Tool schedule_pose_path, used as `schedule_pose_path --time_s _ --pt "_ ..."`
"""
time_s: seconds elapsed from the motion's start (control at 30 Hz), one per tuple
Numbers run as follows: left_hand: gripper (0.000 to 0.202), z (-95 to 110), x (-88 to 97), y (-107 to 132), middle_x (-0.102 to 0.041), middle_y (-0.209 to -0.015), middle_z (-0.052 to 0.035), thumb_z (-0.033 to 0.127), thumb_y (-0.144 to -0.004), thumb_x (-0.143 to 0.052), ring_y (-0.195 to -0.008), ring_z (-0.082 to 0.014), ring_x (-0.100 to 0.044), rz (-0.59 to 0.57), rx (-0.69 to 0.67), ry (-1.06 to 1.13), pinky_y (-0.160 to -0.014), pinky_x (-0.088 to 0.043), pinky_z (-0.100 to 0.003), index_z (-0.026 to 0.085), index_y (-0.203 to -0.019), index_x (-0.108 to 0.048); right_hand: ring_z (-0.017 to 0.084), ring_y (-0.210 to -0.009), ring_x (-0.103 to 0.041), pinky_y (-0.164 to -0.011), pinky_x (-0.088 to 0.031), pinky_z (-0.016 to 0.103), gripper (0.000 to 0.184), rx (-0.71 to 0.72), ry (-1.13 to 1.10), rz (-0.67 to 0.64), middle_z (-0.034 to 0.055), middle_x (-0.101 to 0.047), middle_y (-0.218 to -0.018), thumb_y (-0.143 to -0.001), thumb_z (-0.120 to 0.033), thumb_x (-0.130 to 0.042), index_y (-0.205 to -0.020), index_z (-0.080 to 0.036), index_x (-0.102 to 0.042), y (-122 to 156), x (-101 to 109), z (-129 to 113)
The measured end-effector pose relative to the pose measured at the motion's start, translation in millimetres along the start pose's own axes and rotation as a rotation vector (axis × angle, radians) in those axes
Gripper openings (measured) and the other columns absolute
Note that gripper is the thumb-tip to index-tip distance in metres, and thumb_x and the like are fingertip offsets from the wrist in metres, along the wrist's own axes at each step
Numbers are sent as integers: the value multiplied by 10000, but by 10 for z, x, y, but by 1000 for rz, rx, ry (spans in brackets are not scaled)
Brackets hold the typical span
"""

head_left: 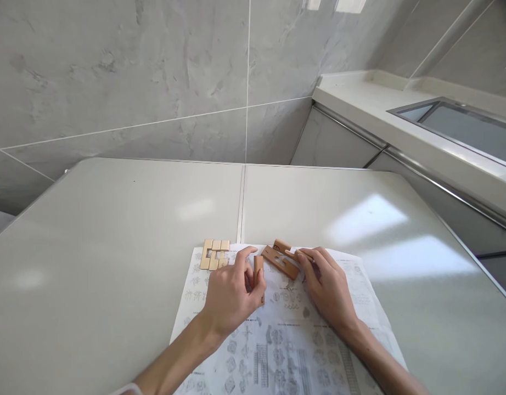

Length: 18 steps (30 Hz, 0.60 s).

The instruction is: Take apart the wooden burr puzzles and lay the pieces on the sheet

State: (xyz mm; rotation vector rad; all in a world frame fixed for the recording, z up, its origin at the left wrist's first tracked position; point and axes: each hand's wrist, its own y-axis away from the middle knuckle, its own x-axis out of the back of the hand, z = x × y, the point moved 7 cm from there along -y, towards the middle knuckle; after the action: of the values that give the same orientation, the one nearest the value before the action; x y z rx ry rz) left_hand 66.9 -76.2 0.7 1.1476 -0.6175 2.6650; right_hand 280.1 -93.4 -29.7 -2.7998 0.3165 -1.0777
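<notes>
My left hand is closed around a brown notched wooden puzzle piece, held upright between thumb and fingers. My right hand pinches a slim brown wooden puzzle piece at its right end. Just left of those fingertips a flat brown piece with a dark mark lies slanted on the paper. Behind it sits another brown piece with a dark mark. Beyond my left hand rests a pale wooden block puzzle, partly covered by the fingers.
A large printed instruction sheet with small diagrams lies under both hands. The pale folding table has a seam down its middle. A grey tiled wall rises behind, and a white counter with a sink stands at the right.
</notes>
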Motion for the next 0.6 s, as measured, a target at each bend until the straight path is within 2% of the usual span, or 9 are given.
schedule_pose_path --time_s 0.23,0.5,0.6 --pt "358 -30 -76 30 -612 -528 150 243 -1026 -558 -384 -96 -584 -51 2 -96 -429 -373 -211 218 -1370 -465 265 -948 -694 -827 -551 401 243 37 33 -25 74 -739 -1024 -1099 -411 -517 -1108 -251 -700 10 -46 -9" --pt "285 -16 -128 64 -522 -504 140 207 -1069 -446 -364 -103 -515 -89 -50 -215 -418 -294 -224 206 -1354 -458 253 -834 -676 -751 -537 386 189 156 27 -129 47 -722 -889 -1097 -362 -538 -1161 -248 -675 39 -116 -172" --pt "274 52 -87 48 -582 -593 99 188 -1063 -466 -470 -124 -582 -59 -104 -188 -474 -404 -240 210 -1336 -464 256 -831 -667 -745 -531 393 167 177 12 -156 47 -716 -872 -1098 -360 -551 -1137 -253 -672 53 -130 -216"
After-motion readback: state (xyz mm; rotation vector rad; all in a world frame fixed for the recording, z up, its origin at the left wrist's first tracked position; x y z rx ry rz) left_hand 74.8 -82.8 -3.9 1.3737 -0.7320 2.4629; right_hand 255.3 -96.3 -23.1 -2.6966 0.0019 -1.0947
